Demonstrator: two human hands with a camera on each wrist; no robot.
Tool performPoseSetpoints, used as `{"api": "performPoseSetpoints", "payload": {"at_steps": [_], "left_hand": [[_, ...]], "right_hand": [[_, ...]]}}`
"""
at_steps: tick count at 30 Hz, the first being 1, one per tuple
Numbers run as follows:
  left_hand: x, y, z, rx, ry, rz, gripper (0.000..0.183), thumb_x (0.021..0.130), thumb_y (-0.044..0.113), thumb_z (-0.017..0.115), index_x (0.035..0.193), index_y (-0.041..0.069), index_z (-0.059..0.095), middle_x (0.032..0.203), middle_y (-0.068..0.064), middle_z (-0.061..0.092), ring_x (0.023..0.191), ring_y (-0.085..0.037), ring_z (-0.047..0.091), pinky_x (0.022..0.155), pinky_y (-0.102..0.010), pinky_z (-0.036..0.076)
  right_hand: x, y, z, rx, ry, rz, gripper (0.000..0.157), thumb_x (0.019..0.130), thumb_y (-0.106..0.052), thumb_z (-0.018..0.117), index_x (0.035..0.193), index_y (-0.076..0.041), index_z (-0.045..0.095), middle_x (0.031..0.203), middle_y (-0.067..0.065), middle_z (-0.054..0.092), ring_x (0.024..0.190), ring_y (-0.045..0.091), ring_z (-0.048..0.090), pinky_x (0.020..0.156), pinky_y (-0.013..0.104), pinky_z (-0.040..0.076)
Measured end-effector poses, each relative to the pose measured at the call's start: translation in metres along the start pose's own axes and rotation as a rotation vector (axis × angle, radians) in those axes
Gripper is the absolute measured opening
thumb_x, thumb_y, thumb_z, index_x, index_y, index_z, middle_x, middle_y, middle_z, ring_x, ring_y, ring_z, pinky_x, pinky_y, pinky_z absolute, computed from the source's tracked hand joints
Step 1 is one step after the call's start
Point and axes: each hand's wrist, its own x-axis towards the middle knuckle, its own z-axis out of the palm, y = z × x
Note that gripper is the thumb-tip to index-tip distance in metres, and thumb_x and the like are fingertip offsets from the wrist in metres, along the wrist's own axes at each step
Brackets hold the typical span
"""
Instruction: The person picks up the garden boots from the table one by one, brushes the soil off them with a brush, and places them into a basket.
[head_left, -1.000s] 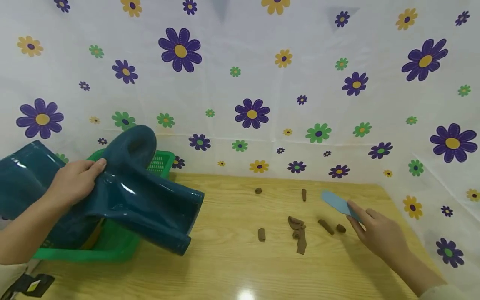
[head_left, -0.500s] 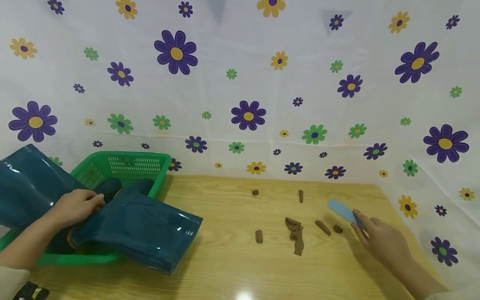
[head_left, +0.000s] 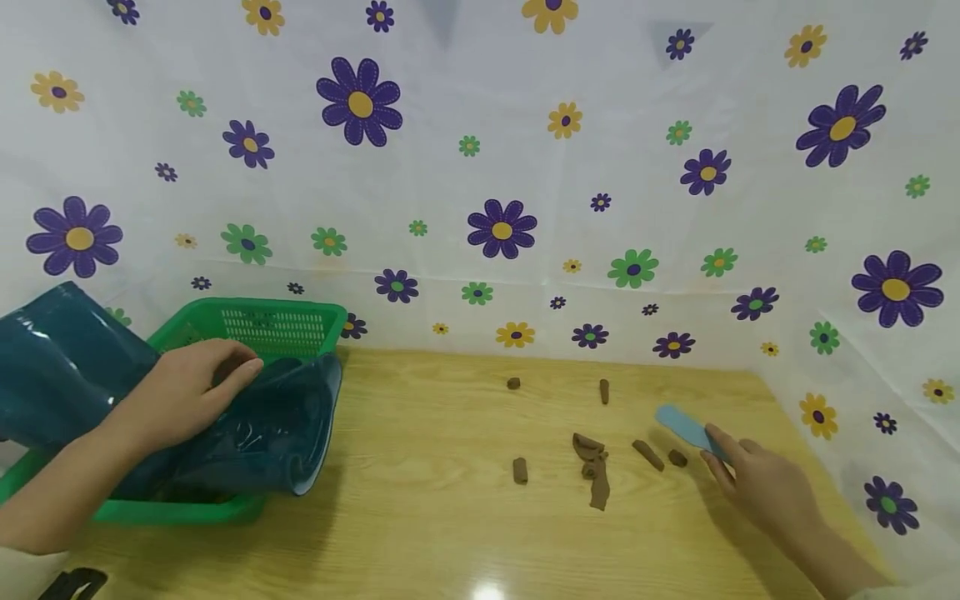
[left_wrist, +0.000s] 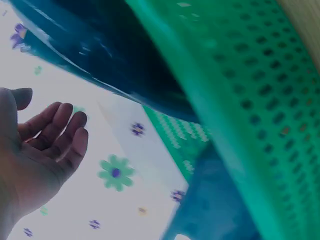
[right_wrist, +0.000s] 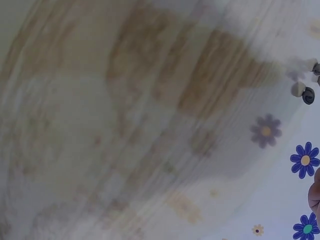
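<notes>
A pair of shiny dark-teal rubber boots lies in a green plastic basket (head_left: pixel 187 510) at the left. One boot shaft (head_left: pixel 56 367) leans out over the left side, the other shaft (head_left: pixel 262 433) over the right rim. My left hand (head_left: pixel 183 396) is over the boots, fingers loosely bent; in the left wrist view that hand (left_wrist: pixel 45 150) appears apart from the boot (left_wrist: pixel 105 50), with nothing in its fingers. On the right, my right hand (head_left: pixel 768 487) grips a light-blue flat scraper (head_left: pixel 682 425) above the table. Its wrist view is mostly blurred.
Several brown clay-like pieces lie on the wooden table (head_left: pixel 420 533): a torn clump (head_left: pixel 596 475), a short stick (head_left: pixel 647 455), a lump (head_left: pixel 677 458) and others. A flower-printed white sheet (head_left: pixel 435 108) encloses the back and right side. A black object (head_left: pixel 75 583) is at the lower left.
The boots have been lowered into the basket, the right-hand shaft swinging down and inward. My left hand has let go and lifted. My right hand, with the scraper, has barely moved.
</notes>
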Motion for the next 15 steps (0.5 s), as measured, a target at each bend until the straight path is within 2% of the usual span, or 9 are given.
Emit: {"api": "performPoseSetpoints", "payload": {"at_steps": [4, 6, 8, 11, 15], "left_hand": [[0.000, 0.031, -0.007, -0.002, 0.043, 0.075, 0.023, 0.101, 0.026, 0.059, 0.108, 0.006, 0.068, 0.096, -0.004, 0.068, 0.084, -0.018, 0.061, 0.073, -0.044, 0.052], [-0.003, 0.051, -0.008, 0.038, 0.064, 0.082, 0.021, 0.099, 0.031, 0.062, 0.096, 0.011, 0.068, 0.085, 0.001, 0.063, 0.076, -0.014, 0.056, 0.068, -0.038, 0.049], [-0.006, 0.071, -0.007, 0.117, 0.085, 0.072, 0.027, 0.096, 0.038, 0.064, 0.081, 0.016, 0.062, 0.071, 0.005, 0.055, 0.066, -0.011, 0.050, 0.061, -0.033, 0.045], [-0.010, 0.098, -0.001, 0.268, 0.049, 0.031, 0.043, 0.091, 0.051, 0.065, 0.069, 0.017, 0.053, 0.061, 0.004, 0.044, 0.056, -0.012, 0.043, 0.052, -0.030, 0.037], [-0.011, 0.119, 0.012, 0.413, -0.084, -0.036, 0.050, 0.085, 0.057, 0.068, 0.075, 0.008, 0.062, 0.065, -0.003, 0.052, 0.059, -0.020, 0.050, 0.052, -0.038, 0.041]], "right_hand": [[-0.004, 0.001, 0.005, -0.004, 0.018, 0.000, 0.037, 0.095, -0.031, 0.065, 0.121, -0.005, 0.067, 0.066, 0.007, 0.062, 0.045, 0.003, 0.028, 0.039, 0.019, 0.025], [-0.007, 0.001, 0.007, -0.009, 0.022, 0.000, 0.037, 0.093, -0.029, 0.066, 0.121, -0.005, 0.067, 0.065, 0.006, 0.060, 0.045, 0.003, 0.028, 0.039, 0.018, 0.024], [-0.009, 0.001, 0.009, -0.021, 0.009, -0.002, 0.038, 0.091, -0.028, 0.069, 0.121, -0.005, 0.067, 0.065, 0.006, 0.059, 0.043, 0.004, 0.027, 0.038, 0.018, 0.023], [-0.012, -0.001, 0.011, -0.017, -0.055, 0.048, 0.042, 0.087, -0.025, 0.072, 0.123, -0.004, 0.066, 0.068, 0.007, 0.059, 0.044, 0.008, 0.035, 0.037, 0.023, 0.026], [-0.015, -0.005, 0.013, -0.016, -0.116, 0.128, 0.042, 0.088, -0.024, 0.070, 0.123, -0.002, 0.066, 0.072, 0.011, 0.060, 0.046, 0.016, 0.044, 0.036, 0.030, 0.032]]}}
